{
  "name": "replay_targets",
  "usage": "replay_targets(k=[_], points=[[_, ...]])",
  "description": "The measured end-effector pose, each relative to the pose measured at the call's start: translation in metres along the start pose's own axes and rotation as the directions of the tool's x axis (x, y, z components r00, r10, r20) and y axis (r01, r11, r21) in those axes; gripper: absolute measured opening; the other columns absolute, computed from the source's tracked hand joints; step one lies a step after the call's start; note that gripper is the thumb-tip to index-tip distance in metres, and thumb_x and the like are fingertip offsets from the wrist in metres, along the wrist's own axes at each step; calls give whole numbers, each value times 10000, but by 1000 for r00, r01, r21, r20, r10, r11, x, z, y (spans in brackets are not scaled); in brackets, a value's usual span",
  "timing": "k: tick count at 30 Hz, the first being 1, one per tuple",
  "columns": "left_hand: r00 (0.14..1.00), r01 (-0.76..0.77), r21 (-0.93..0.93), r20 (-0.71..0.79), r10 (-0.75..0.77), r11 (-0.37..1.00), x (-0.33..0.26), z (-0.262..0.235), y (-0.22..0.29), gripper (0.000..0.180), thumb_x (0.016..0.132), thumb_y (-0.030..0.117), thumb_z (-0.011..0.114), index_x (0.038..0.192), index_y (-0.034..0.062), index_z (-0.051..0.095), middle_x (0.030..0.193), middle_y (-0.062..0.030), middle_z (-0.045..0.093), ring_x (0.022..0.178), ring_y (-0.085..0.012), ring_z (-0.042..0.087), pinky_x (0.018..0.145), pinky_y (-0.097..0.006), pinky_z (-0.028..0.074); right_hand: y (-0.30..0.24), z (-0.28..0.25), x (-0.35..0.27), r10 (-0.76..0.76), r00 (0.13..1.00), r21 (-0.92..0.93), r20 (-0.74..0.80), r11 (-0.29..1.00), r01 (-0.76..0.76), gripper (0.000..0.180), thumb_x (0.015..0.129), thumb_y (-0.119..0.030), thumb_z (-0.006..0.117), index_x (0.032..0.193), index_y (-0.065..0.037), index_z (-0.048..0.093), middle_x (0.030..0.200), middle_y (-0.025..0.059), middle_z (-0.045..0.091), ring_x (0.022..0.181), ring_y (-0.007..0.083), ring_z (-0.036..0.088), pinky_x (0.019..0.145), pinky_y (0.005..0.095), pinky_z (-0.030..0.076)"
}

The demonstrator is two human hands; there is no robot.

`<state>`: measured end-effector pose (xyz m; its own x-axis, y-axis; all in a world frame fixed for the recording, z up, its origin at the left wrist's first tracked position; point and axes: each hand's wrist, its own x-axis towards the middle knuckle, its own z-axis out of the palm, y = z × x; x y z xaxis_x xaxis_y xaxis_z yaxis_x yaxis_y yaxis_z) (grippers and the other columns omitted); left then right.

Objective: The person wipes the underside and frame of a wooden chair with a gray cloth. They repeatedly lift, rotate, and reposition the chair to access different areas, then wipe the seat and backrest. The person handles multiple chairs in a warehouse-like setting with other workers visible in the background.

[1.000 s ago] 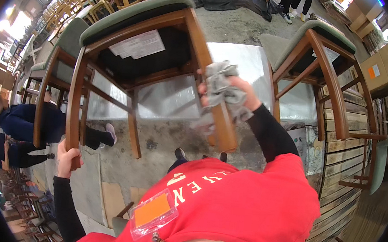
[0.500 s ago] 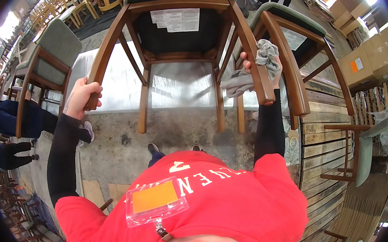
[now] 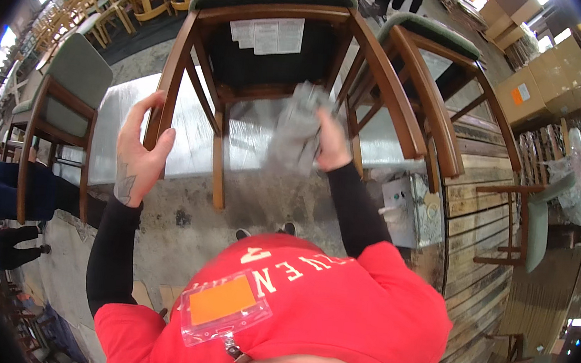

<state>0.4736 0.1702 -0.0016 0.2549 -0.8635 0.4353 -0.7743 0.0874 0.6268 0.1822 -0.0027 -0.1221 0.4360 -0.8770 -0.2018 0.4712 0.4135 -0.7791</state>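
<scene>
A wooden chair (image 3: 263,17) with a green-grey seat is tipped so its dark underside, with white paper labels (image 3: 269,36), faces me. My left hand (image 3: 143,139) is at its left wooden leg, thumb and fingers spread around the lower end; I cannot tell whether it touches. In my right hand (image 3: 332,140) is a crumpled grey cloth (image 3: 298,130), blurred by motion, just below the seat underside between the legs. The chair's right leg (image 3: 397,111) stands free of both hands.
A second similar chair (image 3: 422,62) stands close on the right, by a slatted wooden pallet (image 3: 484,219). Another chair (image 3: 71,86) is at the left, near a person in dark clothes (image 3: 21,182). Cardboard boxes (image 3: 548,83) are stacked at the far right.
My right hand has left the right leg and moved left with the cloth, between the chair's legs. My left hand has loosened its grip on the left leg, its fingers now spread.
</scene>
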Motion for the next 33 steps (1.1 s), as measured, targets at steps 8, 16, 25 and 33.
replay_targets(k=[8,16,25,33], points=[[826,-427,-116,355,439,897,7,-25,-8,197,674,86,723,870,88,746,530,10,479,578,-176,541,1185,-531,329,-196,86,-73,-686,446,-753,574,-229,617,545,816,-66,748,1327,-49,557,1348,172,550,1184,271,604,982,397,506],[831,-457,-207,246,498,865,6,-17,-16,111,691,112,754,796,100,720,520,-5,443,574,-201,530,1095,-499,418,-166,24,-29,-222,974,-592,43,-791,-154,1003,681,-330,813,1541,-126,337,1206,353,588,913,508,660,823,516,560],[864,-382,-259,241,442,887,6,-19,-14,123,640,41,740,749,88,709,543,20,513,568,-176,516,1082,-498,415,-200,36,189,-161,985,-690,56,-719,-78,524,698,-423,759,946,39,739,1017,279,708,992,386,699,893,448,555],[936,-286,-223,145,322,932,3,-6,-2,136,648,-40,677,692,89,666,501,34,411,493,-161,447,1066,-473,426,-201,25,196,-312,939,-694,147,-709,-127,601,754,-414,737,1098,68,634,1072,278,704,1018,412,692,913,458,549]])
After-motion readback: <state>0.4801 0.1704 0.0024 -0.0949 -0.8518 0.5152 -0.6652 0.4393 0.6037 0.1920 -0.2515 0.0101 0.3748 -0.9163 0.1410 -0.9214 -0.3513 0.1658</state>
